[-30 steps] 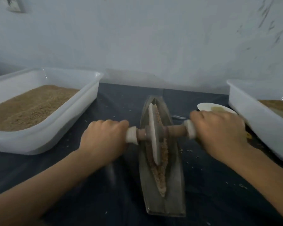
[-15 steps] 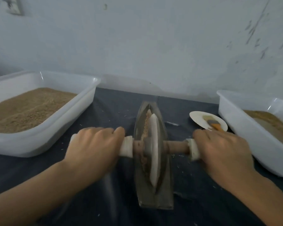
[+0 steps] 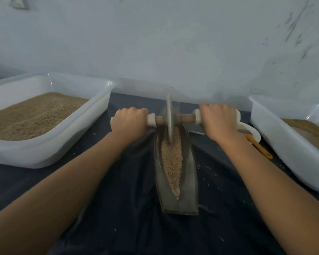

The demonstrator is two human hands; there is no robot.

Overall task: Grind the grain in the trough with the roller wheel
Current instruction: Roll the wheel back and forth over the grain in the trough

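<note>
change: wheel (image 3: 169, 120) rolled from near end to far end of trough (image 3: 190, 162)
hands: left hand (image 3: 128, 122), right hand (image 3: 217, 120) both grip axle
meaning: grain (image 3: 171, 161) coarse, keep rolling

Half a second ago the pale stone roller wheel (image 3: 169, 119) on its brown wooden axle stood near the close end of the narrow grey boat-shaped trough (image 3: 189, 173); now it stands at the far end. Both arms have stretched out with it, the left hand (image 3: 128, 122) and right hand (image 3: 218, 121) now well forward on the white axle ends. The brown crushed grain (image 3: 171, 162), then largely hidden behind the wheel, now lies exposed along the near channel.
</note>
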